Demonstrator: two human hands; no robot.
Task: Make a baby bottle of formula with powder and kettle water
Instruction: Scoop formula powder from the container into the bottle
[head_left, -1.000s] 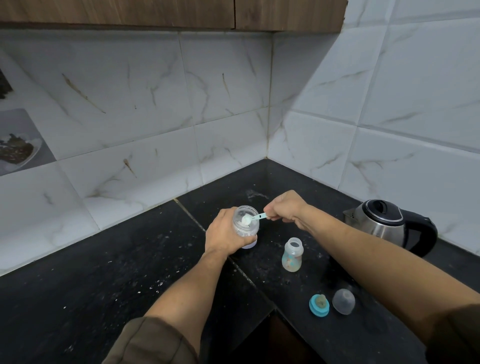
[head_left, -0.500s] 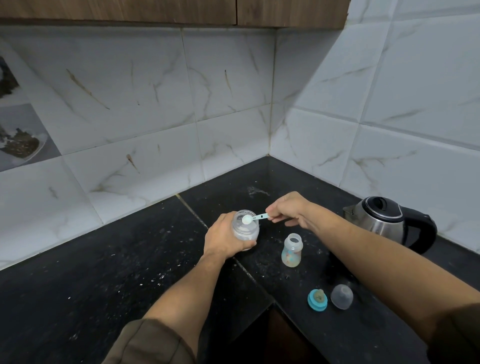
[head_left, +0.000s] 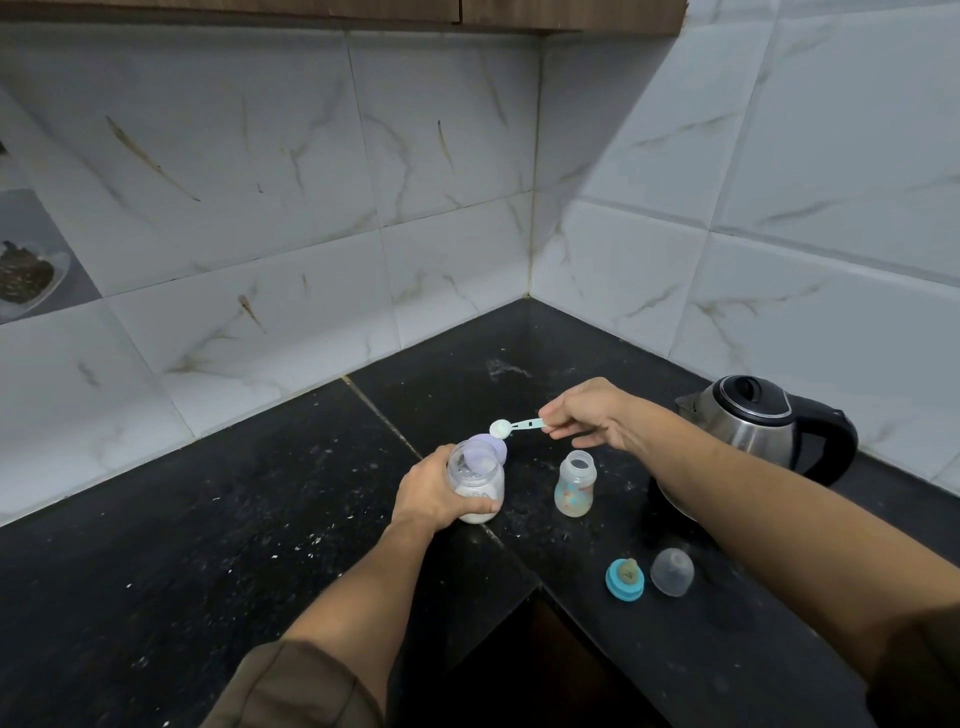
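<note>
Lifted since half a second back: the scoop (head_left: 514, 427). Then its bowl sat in the mouth of the powder jar (head_left: 475, 486); now it hangs above the jar's far rim, heaped white.

Handle end is pinched by the right hand (head_left: 589, 415), grip narrow, thumb against forefinger. Jar is held by the left hand (head_left: 434, 493), grip wrapped round its body. It seems to rest on the worktop (head_left: 208, 519), back from the inner front corner, with powder low in it.

The baby bottle (head_left: 574, 483) stands upright and uncapped just right of the jar, not touching it, between jar and kettle (head_left: 763, 421). A teat ring (head_left: 625, 579) and clear cap (head_left: 671, 571) lie side by side nearer the front edge.

Step in hand, as I judge: carrying a measure of powder to the bottle. Next move calls for a level pass rightward over the narrow bottle mouth, then a tip. Any tilt on the way would likely spill.
</note>
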